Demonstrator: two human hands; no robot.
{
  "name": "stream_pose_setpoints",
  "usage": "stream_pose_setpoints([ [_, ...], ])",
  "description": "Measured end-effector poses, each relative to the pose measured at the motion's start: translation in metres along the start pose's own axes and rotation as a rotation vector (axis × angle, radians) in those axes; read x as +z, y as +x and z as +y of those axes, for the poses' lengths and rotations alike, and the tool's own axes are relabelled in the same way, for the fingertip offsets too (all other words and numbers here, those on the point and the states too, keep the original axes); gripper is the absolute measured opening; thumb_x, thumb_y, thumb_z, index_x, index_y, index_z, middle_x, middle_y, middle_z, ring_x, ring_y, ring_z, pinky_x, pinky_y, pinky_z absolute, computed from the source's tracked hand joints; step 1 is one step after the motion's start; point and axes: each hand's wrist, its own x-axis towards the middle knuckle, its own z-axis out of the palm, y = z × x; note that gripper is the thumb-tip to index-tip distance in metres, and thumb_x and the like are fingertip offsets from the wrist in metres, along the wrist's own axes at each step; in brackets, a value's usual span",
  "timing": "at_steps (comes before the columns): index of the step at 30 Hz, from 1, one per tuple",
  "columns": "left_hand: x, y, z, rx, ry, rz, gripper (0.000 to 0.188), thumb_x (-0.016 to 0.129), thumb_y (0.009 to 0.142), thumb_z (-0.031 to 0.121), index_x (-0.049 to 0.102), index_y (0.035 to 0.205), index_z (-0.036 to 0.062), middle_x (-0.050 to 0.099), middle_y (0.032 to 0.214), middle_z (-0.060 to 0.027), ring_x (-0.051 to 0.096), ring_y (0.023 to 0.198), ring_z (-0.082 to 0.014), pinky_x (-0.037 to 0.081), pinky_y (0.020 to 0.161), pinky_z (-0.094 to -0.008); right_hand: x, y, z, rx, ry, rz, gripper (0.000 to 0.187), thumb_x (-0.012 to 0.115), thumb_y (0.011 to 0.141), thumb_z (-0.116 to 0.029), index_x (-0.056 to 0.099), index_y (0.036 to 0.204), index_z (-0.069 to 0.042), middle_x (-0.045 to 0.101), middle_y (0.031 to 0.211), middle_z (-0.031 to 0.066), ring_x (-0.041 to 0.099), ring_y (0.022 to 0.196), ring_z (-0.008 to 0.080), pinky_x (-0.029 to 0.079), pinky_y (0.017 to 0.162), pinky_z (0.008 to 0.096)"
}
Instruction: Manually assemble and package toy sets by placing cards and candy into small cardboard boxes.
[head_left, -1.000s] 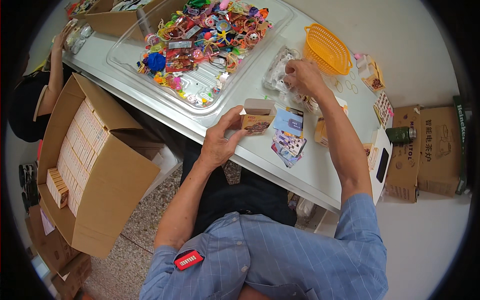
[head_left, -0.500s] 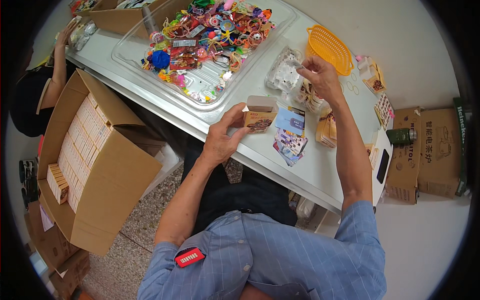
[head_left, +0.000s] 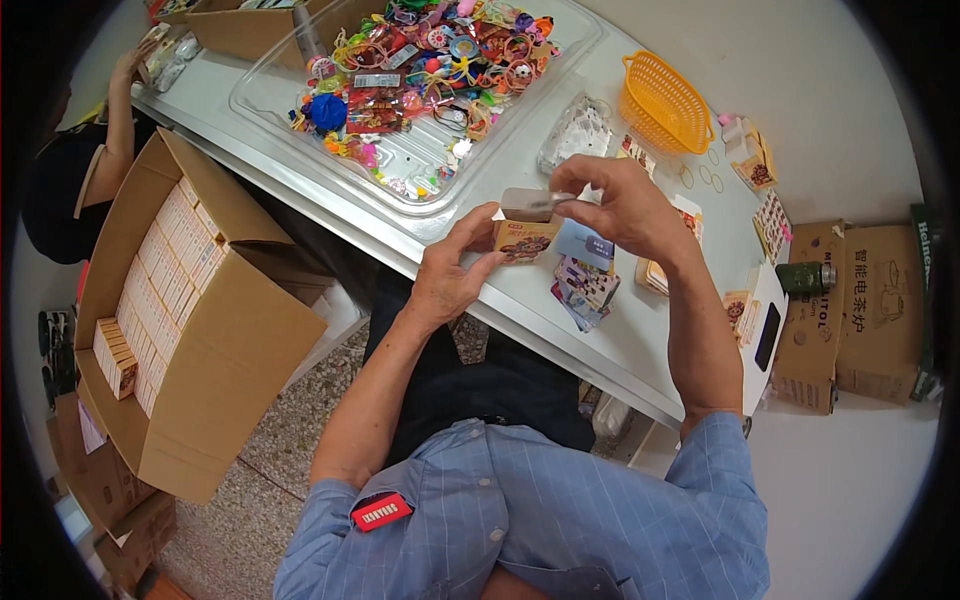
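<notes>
My left hand [head_left: 452,268] grips a small printed carton [head_left: 527,241] at the table's front edge, its top flap raised and its mouth open. My right hand [head_left: 622,207] pinches a small translucent packet [head_left: 543,202] at the carton's open mouth; what the packet contains is too small to make out. Beside the carton lie a blue card [head_left: 583,246] and a fanned pile of printed cards [head_left: 585,292]. Beyond my right hand sits a heap of clear small packets [head_left: 577,135]. Partly behind my right wrist stand more small cartons [head_left: 654,277].
A big clear tray [head_left: 432,205] of colourful trinkets fills the far table. An orange basket [head_left: 666,105], rubber bands [head_left: 704,172], a phone [head_left: 767,334] and a green bottle [head_left: 806,277] lie to the right. A cardboard box [head_left: 225,370] of cartons stands left, near another person's arm [head_left: 119,140].
My right hand has moved left and nearer, bringing the small translucent packet from the heap to the carton's mouth. My left hand keeps its hold on the carton, almost unmoved.
</notes>
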Motion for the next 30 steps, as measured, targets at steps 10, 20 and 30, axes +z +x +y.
stream_pose_setpoints([
  [10, -0.002, -0.001, 0.001, -0.019, 0.013, 0.024, 0.069, 0.071, 0.087, -0.007, 0.045, 0.149, 0.0085, 0.07, 0.121, -0.0186, 0.069, 0.113, -0.0243, 0.054, 0.099, -0.0351, 0.001, 0.0, 0.005, 0.058, 0.08, 0.12, 0.024, 0.07, 0.089, 0.0, 0.07, 0.112, -0.003, 0.073, 0.088, 0.0068, 0.068, 0.081, 0.0154, 0.054, 0.077, 0.0277],
  [20, 0.002, 0.0, -0.003, 0.052, 0.022, 0.038, 0.067, 0.071, 0.087, -0.007, 0.048, 0.147, 0.0091, 0.071, 0.117, -0.0165, 0.071, 0.108, -0.0236, 0.057, 0.095, -0.035, 0.002, 0.036, 0.029, -0.101, 0.019, 0.635, 0.027, 0.073, 0.091, -0.009, 0.069, 0.116, -0.003, 0.071, 0.104, 0.0067, 0.067, 0.089, 0.0156, 0.053, 0.08, 0.0292],
  [30, -0.005, -0.001, 0.007, -0.071, 0.106, -0.011, 0.064, 0.072, 0.088, -0.002, 0.049, 0.147, 0.0086, 0.072, 0.116, -0.0154, 0.071, 0.108, -0.0226, 0.055, 0.095, -0.0339, 0.069, 0.224, -0.018, -0.145, -0.529, -0.124, 0.055, 0.08, 0.083, -0.029, 0.058, 0.128, -0.005, 0.067, 0.111, 0.0183, 0.068, 0.102, 0.037, 0.054, 0.086, 0.0487],
])
